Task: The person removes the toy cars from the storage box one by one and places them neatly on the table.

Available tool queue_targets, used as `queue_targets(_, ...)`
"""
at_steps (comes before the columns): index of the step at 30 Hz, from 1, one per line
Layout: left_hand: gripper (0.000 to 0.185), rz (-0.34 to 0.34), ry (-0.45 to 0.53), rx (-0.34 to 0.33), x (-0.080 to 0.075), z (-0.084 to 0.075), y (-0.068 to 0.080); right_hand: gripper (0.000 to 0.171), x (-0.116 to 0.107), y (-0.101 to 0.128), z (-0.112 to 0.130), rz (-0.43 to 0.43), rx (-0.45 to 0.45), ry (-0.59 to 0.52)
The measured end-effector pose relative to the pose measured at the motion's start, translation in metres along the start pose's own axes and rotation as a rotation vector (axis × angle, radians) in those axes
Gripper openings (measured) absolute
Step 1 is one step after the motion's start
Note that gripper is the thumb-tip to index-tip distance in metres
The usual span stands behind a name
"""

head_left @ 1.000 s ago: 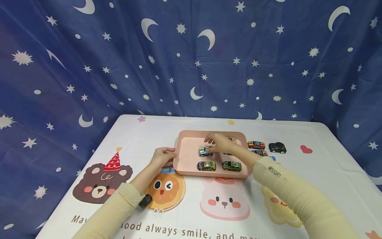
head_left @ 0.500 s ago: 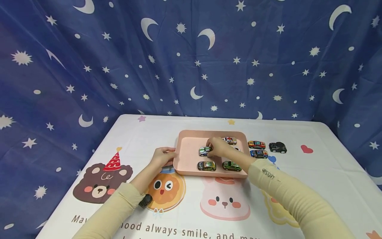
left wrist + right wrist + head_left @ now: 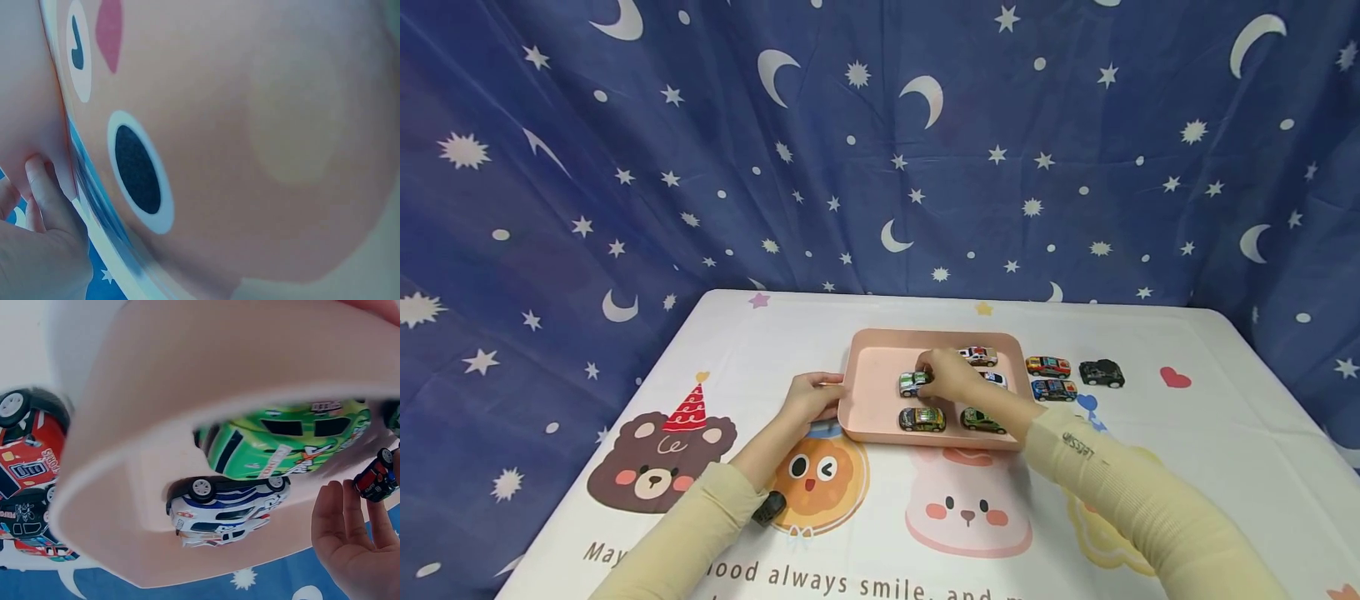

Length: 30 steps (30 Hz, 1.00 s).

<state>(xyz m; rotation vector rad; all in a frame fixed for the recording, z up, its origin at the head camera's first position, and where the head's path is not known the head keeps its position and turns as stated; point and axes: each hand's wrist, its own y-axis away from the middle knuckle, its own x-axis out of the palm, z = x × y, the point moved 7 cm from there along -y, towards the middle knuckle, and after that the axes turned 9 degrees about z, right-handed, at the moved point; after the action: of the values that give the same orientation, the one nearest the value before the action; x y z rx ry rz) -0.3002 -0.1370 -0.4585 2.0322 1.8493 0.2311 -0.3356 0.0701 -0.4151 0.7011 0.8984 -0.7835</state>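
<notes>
At the left end of a shallow pink tray (image 3: 872, 375), my left hand (image 3: 808, 398) grips the rim, thumb on top. The left wrist view shows this hand (image 3: 47, 228) against the tray's side (image 3: 28, 75). Inside the tray, my right hand (image 3: 955, 377) pinches the right end of a white, green and blue toy car (image 3: 912, 384). In the right wrist view, fingers (image 3: 328, 515) lie along a small dark car (image 3: 375, 478); the thumb is mostly cut off. A multicoloured car (image 3: 922, 419), a green car (image 3: 981, 421), a white-red car (image 3: 979, 357) and a white-blue car (image 3: 995, 380) share the tray.
Right of the tray stand a red-orange car (image 3: 1048, 367), a blue car (image 3: 1054, 390) and a black car (image 3: 1102, 373). A small black object (image 3: 769, 507) is beside my left wrist. A starry blue curtain (image 3: 820, 167) hangs behind the printed tablecloth (image 3: 760, 333).
My right hand has come down, and its fingers have closed on the white, green and blue car. The right forearm has shifted, uncovering the blue car. My left hand stays on the rim.
</notes>
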Motion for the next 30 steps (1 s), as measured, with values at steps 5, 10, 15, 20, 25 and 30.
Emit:
queue_targets(5, 0.033, 0.001, 0.004, 0.003, 0.001, 0.000, -0.001, 0.027, -0.003, 0.004, 0.004, -0.021, -0.028, -0.017)
queue_targets(10, 0.034, 0.002, 0.016, 0.006, 0.002, 0.000, -0.002, 0.026, -0.009, 0.010, 0.007, -0.049, -0.043, -0.053)
queue_targets(15, 0.034, 0.011, 0.024, 0.014, 0.002, 0.001, -0.002, 0.025, -0.016, 0.017, 0.009, -0.075, -0.075, -0.097)
queue_targets(20, 0.034, 0.012, 0.020, 0.021, 0.002, 0.001, -0.002, 0.025, -0.022, 0.027, 0.010, -0.091, -0.114, -0.143)
queue_targets(25, 0.034, 0.011, 0.027, 0.029, 0.002, 0.001, -0.003, 0.026, -0.030, 0.037, 0.011, -0.120, -0.153, -0.182)
queue_targets(30, 0.034, 0.008, 0.020, 0.024, 0.001, 0.002, -0.002, 0.029, -0.038, 0.047, 0.010, -0.160, -0.181, -0.163)
